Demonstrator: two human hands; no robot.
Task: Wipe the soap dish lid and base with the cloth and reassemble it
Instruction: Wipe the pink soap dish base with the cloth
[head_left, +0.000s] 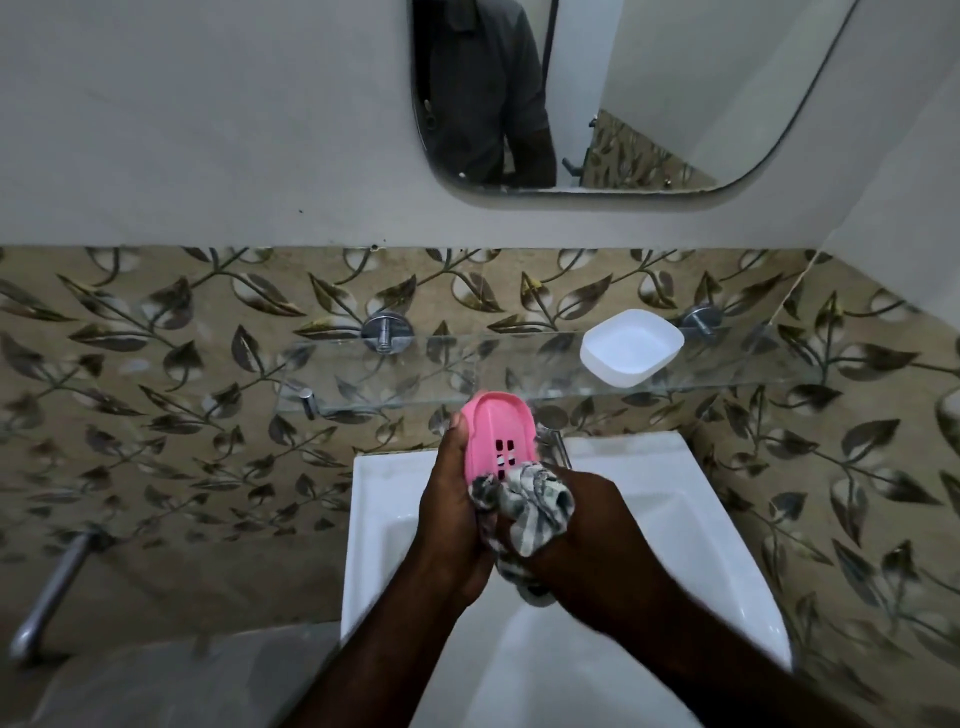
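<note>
My left hand (452, 512) grips a pink soap dish part (498, 434) with drain slots, holding it tilted upright over the sink. My right hand (582, 525) is closed on a bunched grey-and-white checked cloth (530, 514), which presses against the pink part's lower end. The other soap dish part, white and bowl-shaped (630, 347), lies with its hollow side up on the glass shelf (415, 364), apart from both hands.
A white sink (675, 519) is below my hands, with a chrome tap (558, 447) behind them. A mirror (675, 104) hangs on the wall above. A chrome rail (49, 592) sticks out at the lower left of the leaf-patterned tiles.
</note>
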